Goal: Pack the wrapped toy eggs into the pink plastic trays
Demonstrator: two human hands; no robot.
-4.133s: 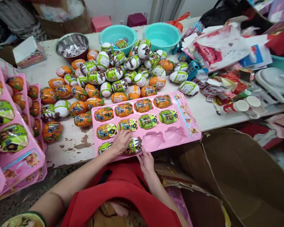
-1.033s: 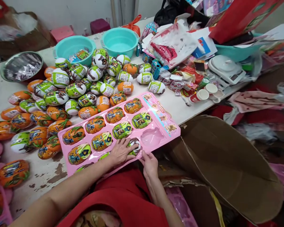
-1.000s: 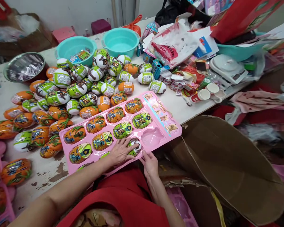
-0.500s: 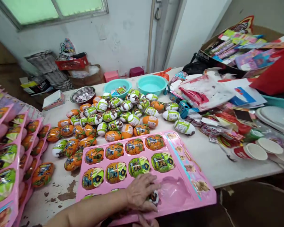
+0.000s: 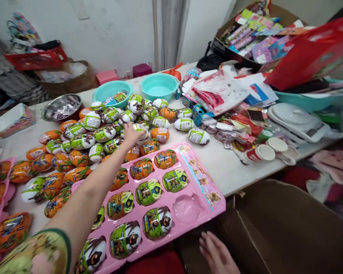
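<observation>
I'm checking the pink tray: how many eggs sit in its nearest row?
3: the left-end egg, the second egg, and the third egg, beside the empty hollow. None seems hidden.

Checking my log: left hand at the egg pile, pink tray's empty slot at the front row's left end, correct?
Wrong end: the head view shows the empty slot of the pink tray at the front row's right end. The left hand is at the egg pile.

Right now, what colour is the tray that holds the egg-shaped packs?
The tray is pink; it shows best in the head view.
</observation>
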